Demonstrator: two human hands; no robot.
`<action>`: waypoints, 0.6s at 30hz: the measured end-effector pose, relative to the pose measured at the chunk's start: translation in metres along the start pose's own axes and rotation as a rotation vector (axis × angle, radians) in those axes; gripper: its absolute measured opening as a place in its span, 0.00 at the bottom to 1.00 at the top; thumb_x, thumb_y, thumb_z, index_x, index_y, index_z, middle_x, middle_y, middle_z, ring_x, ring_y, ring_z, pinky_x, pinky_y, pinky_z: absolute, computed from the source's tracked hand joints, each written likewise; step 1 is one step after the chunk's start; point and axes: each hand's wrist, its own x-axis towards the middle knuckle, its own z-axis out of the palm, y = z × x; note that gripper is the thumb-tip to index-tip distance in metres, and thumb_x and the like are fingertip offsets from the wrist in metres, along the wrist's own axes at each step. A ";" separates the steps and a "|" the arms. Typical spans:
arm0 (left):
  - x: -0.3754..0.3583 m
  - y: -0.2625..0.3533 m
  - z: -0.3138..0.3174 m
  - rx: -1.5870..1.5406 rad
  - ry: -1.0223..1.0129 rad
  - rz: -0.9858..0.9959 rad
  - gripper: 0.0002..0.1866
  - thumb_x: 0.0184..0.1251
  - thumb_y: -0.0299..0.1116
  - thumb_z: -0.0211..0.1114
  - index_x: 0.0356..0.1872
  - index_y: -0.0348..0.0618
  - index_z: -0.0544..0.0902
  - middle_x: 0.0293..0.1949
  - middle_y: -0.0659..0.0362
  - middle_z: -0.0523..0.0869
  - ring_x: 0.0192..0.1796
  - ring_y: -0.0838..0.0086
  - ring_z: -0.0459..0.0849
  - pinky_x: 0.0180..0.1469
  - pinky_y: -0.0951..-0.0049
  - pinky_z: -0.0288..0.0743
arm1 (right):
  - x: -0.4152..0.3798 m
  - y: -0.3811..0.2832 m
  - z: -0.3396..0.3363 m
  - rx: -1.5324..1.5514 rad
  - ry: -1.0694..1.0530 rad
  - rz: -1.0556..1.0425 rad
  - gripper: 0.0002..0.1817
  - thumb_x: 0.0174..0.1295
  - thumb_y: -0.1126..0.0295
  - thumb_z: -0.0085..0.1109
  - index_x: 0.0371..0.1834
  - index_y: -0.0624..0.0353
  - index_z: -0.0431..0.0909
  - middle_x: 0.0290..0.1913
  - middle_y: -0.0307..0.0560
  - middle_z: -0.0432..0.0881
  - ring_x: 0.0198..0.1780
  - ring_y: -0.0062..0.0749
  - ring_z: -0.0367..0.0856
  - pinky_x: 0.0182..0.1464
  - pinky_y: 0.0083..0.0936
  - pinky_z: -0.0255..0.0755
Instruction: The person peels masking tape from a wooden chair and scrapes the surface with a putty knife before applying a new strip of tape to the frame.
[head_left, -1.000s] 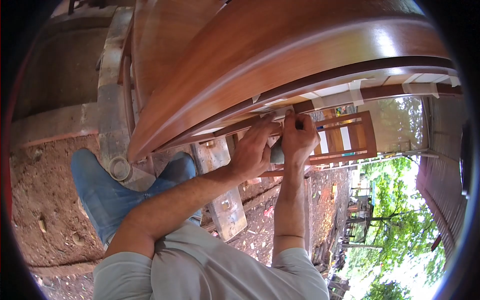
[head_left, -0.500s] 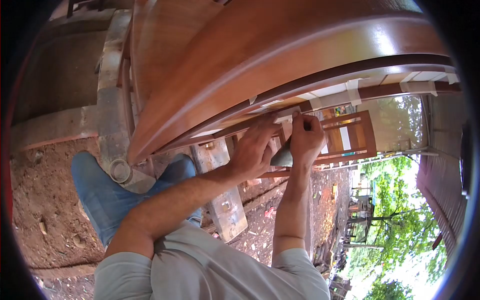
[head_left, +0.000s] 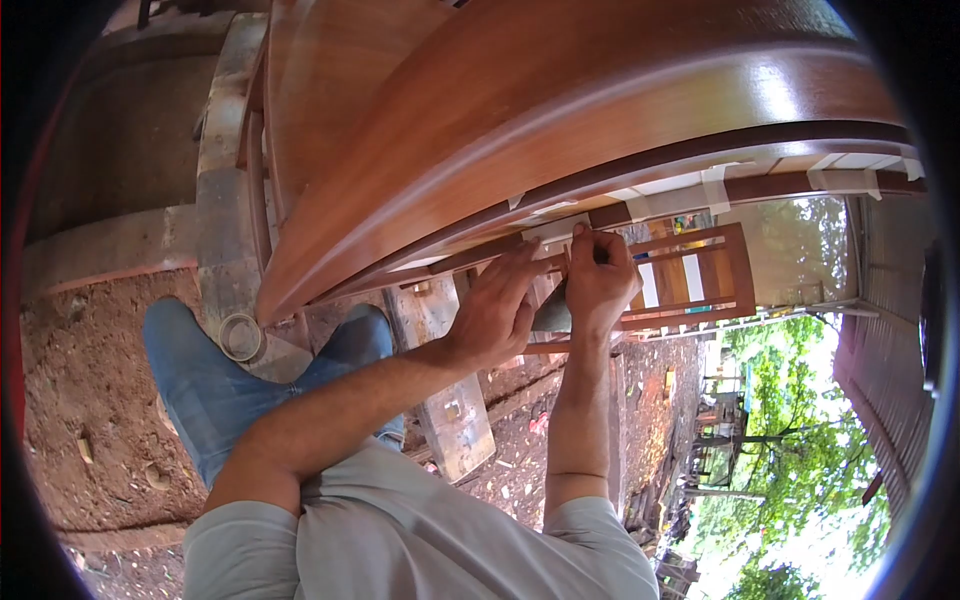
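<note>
My left hand [head_left: 490, 310] has its fingers stretched out along the lower edge of a varnished brown wooden furniture piece [head_left: 560, 110]. Its fingertips lie right at a pale strip of masking tape [head_left: 557, 230] on that edge. Close beside it, my right hand [head_left: 602, 280] is closed in a pinch, thumb and finger at the tape's right end. Between the two hands a dull grey-green object [head_left: 553, 312] shows in part, the rest hidden by my right hand. More tape pieces [head_left: 717, 188] cross the edge further right.
A slatted wooden frame [head_left: 695, 275] stands behind my right hand. Worn wooden planks [head_left: 440, 385] lie below the furniture. A clear plastic cup [head_left: 240, 338] is near my knee. Bare dirt ground [head_left: 90, 400] stretches at left, with trees [head_left: 800, 420] and a corrugated roof [head_left: 890, 390] at right.
My left hand has drawn back slightly down and left, its fingers straighter, showing more of the tape strip. My right hand has shifted a little left, still pinched at the tape.
</note>
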 end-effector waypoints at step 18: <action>0.005 -0.005 0.004 0.007 -0.004 0.020 0.26 0.60 0.15 0.58 0.63 0.31 0.77 0.74 0.33 0.74 0.76 0.37 0.74 0.78 0.43 0.70 | 0.002 0.000 0.000 -0.041 -0.002 0.019 0.12 0.62 0.66 0.77 0.28 0.61 0.86 0.28 0.51 0.90 0.29 0.43 0.90 0.36 0.37 0.82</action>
